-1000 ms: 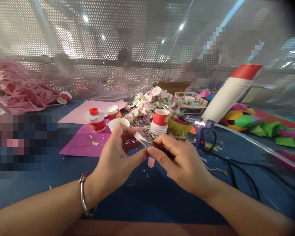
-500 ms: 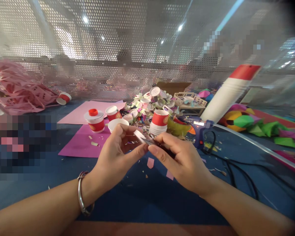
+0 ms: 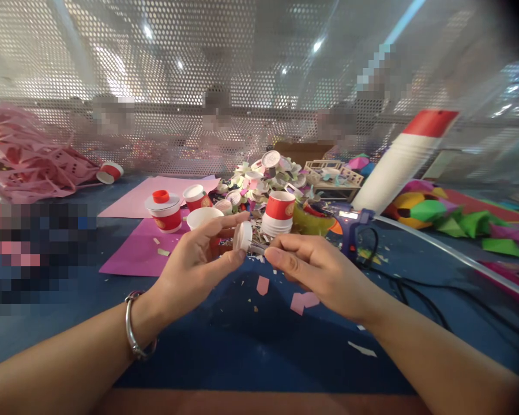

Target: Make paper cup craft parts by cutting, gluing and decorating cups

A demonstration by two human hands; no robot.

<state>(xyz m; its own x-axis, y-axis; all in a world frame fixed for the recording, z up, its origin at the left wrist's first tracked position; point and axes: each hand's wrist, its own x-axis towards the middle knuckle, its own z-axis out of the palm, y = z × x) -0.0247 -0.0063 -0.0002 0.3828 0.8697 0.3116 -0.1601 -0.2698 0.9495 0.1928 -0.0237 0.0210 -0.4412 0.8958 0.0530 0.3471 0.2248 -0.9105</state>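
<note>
My left hand (image 3: 199,265) pinches a small white paper cup base (image 3: 243,236) by its rim, thumb below and fingers behind. In my right hand (image 3: 322,274) is a pair of scissors (image 3: 256,249); its grey blades point left and reach the cup base, while the handles are hidden by my fingers. Beyond my left hand are a white paper bowl (image 3: 203,216), a red-and-white lidded cup (image 3: 164,216) and another red-and-white cup (image 3: 196,199). A short stack of red-and-white paper cups (image 3: 280,207) stands behind the scissors.
A blue glue gun (image 3: 349,222) with a black cord (image 3: 419,294) sits at right, before a long leaning cup stack (image 3: 404,161). Paper scraps (image 3: 263,178) are heaped at the back. Purple paper (image 3: 136,251) lies left; pink scraps (image 3: 303,301) lie below my right hand.
The white cup base has turned so its round face shows more. My left hand has shifted slightly left, its fingers more extended. Another pink scrap and a pale strip show on the table.
</note>
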